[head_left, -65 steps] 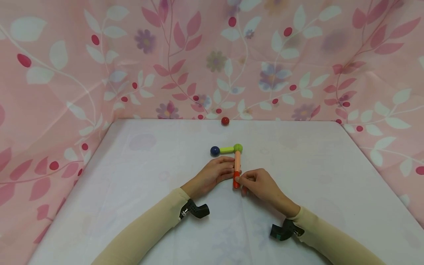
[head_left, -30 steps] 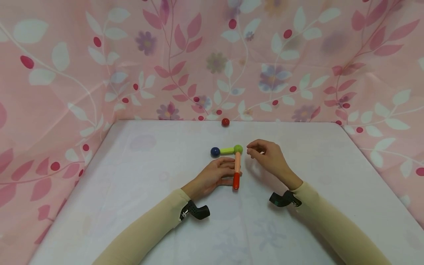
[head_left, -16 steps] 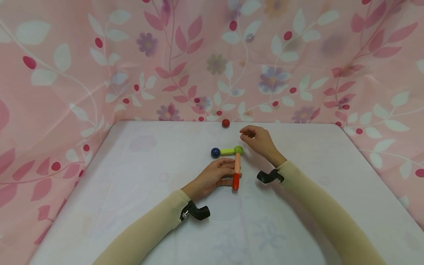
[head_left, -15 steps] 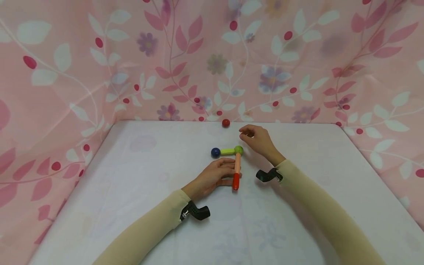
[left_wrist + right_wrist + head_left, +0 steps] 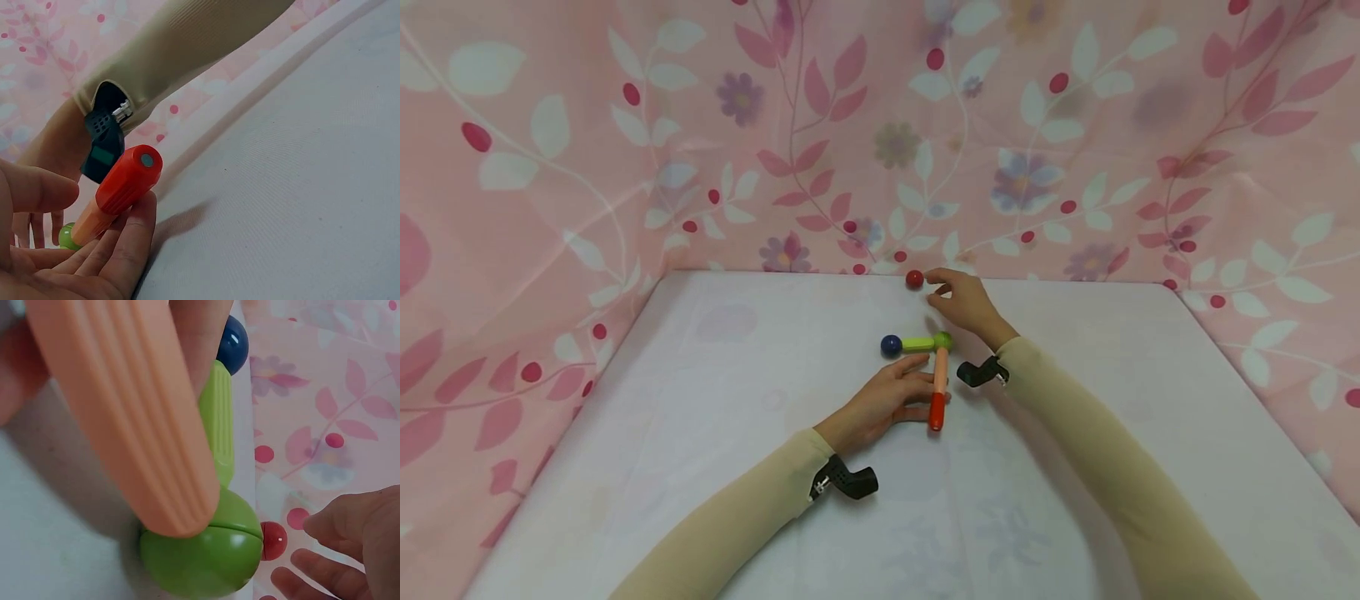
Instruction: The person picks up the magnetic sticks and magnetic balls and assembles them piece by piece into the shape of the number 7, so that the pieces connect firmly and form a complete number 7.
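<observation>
My left hand has its fingers under an orange magnetic rod and a red magnetic rod joined end to end. In the left wrist view the red rod lies across the fingers, a digit held apart above. The orange rod's far end meets a green ball, from which a lime-green rod runs left to a dark blue ball. My right hand holds nothing; its spread thumb and fingers are just right of a red ball.
The white-covered table ends just behind the red ball. A pink floral cloth hangs behind and at both sides. Each wrist carries a small black camera.
My right hand has left the red rod and moved up and left across the table to the red ball. My left hand has stayed at the rods, its upper finger now a little raised.
</observation>
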Action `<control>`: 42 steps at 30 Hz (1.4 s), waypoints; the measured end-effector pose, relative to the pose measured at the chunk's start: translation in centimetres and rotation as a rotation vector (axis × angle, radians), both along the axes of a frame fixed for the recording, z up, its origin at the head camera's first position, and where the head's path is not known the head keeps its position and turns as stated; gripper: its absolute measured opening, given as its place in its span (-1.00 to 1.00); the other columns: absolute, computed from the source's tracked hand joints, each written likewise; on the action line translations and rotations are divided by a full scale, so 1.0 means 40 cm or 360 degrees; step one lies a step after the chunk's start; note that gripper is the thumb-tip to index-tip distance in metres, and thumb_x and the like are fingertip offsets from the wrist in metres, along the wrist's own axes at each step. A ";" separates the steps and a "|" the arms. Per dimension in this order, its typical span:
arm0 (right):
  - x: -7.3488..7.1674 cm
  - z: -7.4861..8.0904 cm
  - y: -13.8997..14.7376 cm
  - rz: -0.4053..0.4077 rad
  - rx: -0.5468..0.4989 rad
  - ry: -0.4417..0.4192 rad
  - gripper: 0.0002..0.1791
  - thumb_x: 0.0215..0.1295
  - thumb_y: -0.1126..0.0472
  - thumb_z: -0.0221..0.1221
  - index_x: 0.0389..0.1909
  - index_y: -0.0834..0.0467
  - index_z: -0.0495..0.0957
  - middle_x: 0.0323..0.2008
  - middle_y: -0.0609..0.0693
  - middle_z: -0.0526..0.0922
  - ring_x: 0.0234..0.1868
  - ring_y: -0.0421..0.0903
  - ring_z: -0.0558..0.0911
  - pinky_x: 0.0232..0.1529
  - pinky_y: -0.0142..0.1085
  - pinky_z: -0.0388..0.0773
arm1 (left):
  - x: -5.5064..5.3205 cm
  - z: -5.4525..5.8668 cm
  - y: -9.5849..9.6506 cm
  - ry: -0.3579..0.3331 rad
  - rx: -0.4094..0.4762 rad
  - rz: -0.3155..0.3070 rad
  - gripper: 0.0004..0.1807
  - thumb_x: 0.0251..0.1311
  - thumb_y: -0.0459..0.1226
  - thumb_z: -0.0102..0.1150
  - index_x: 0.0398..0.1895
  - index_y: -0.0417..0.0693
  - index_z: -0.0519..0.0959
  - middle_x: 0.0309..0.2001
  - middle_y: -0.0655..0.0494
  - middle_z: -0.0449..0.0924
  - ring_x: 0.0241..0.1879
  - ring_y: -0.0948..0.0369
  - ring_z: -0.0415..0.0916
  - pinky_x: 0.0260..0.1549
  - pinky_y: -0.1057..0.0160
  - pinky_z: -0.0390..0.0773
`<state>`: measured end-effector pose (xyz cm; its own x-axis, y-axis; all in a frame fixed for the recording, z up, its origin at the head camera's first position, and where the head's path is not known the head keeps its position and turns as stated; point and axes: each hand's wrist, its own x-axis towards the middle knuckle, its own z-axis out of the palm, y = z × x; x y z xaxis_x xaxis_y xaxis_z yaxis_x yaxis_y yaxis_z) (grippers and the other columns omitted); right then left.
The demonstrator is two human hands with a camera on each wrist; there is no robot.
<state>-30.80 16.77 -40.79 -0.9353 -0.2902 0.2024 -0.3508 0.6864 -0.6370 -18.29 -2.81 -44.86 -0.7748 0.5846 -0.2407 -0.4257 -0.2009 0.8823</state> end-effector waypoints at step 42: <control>-0.083 -0.024 -0.025 0.0073 0.0113 -0.0196 -0.69 0.39 0.32 0.33 0.11 0.24 0.61 0.10 0.18 0.67 0.07 0.15 0.64 0.16 -0.02 0.54 | 0.007 0.001 -0.004 0.0030 0.0016 -0.0014 -0.37 0.53 -0.35 0.09 0.59 -0.18 0.20 0.37 -0.19 0.46 0.18 -0.08 0.59 0.08 0.05 0.62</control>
<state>-34.11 15.79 -41.74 -0.9371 -0.3429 0.0646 -0.3054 0.7164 -0.6273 -18.01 -2.96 -44.80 -0.7738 0.5938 -0.2204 -0.4109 -0.2060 0.8881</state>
